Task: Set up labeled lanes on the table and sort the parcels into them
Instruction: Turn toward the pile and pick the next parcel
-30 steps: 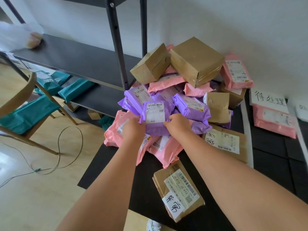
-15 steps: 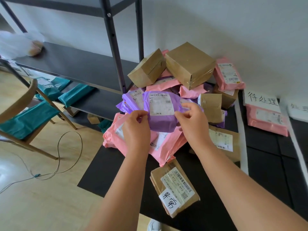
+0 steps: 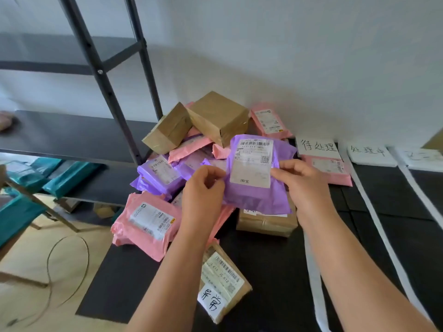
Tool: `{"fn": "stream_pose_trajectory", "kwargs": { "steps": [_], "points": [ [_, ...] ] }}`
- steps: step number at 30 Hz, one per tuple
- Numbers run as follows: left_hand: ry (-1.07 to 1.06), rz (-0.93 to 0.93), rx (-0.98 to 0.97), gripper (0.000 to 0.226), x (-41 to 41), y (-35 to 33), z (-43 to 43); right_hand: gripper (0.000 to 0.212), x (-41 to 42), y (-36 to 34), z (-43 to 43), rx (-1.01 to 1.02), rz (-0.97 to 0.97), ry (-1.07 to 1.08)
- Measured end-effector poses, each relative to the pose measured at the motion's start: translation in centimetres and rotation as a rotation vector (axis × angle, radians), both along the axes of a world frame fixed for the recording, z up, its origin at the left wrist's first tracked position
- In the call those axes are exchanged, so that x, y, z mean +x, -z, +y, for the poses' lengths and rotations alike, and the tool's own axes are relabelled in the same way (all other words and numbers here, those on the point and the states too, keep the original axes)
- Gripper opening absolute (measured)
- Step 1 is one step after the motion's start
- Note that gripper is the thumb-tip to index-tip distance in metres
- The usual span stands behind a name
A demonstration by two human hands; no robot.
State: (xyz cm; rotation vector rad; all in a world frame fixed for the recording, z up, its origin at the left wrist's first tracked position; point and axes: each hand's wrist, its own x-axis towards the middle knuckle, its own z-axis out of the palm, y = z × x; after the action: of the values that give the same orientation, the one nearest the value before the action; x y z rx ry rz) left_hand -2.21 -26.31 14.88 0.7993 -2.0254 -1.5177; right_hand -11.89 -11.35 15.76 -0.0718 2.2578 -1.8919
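The black counter [image 3: 275, 271] carries the unsorted pile [image 3: 218, 116], heaped at its left end against the wall. White tape strips [image 3: 312, 271] divide the rest into lanes, each headed by a handwritten card [image 3: 317, 147], so sorted parcels have a place. One pink parcel [image 3: 333, 168] already lies in the first lane. Above the pile a purple parcel [image 3: 254, 195] is held upright with its label facing the camera, probably for reading. The left grip [image 3: 203, 188] pinches its left edge and the right grip [image 3: 304, 183] pinches its right edge, both forearms reaching forward.
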Motion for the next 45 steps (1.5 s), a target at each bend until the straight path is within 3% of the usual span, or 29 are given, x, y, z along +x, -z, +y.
{"fn": "stream_pose_trajectory", "kwargs": {
  "steps": [4, 8, 15, 23, 27, 29, 35, 45],
  "points": [
    [0.045, 0.025, 0.107, 0.029, -1.3, -1.6, 2.0, 0.008, 1.0, -1.5, 2.9, -0.06, 0.054, 0.034],
    [0.054, 0.084, 0.172, 0.007, -2.7, -3.1, 3.5, 0.009, 1.4, -2.7, 4.9, -0.053, 0.137, 0.008],
    [0.062, 0.121, 0.249, 0.008, -4.1, -4.3, 5.4, 0.004, 1.1, -3.3, 6.9, 0.091, 0.258, -0.051],
    [0.229, 0.24, 0.581, 0.022, -3.7, -6.1, 7.1, 0.022, 1.2, -5.3, 8.5, -0.111, 0.222, 0.07],
    [0.319, 0.26, 0.635, 0.02, -3.4, -7.2, 8.4, 0.004, 1.2, -6.6, 9.4, -0.003, 0.375, 0.069],
    [0.334, 0.276, 0.658, 0.018, -3.4, -7.6, 8.5, 0.007, 1.1, -7.0, 9.8, 0.011, 0.412, 0.098],
    [0.314, 0.278, 0.705, 0.02, -3.0, -8.4, 8.4, 0.007, 1.2, -7.5, 10.0, -0.208, 0.268, 0.098],
    [0.237, 0.251, 0.715, 0.019, -3.1, -8.2, 8.3, 0.004, 0.6, -7.2, 10.0, -0.156, 0.25, 0.035]
  ]
}}
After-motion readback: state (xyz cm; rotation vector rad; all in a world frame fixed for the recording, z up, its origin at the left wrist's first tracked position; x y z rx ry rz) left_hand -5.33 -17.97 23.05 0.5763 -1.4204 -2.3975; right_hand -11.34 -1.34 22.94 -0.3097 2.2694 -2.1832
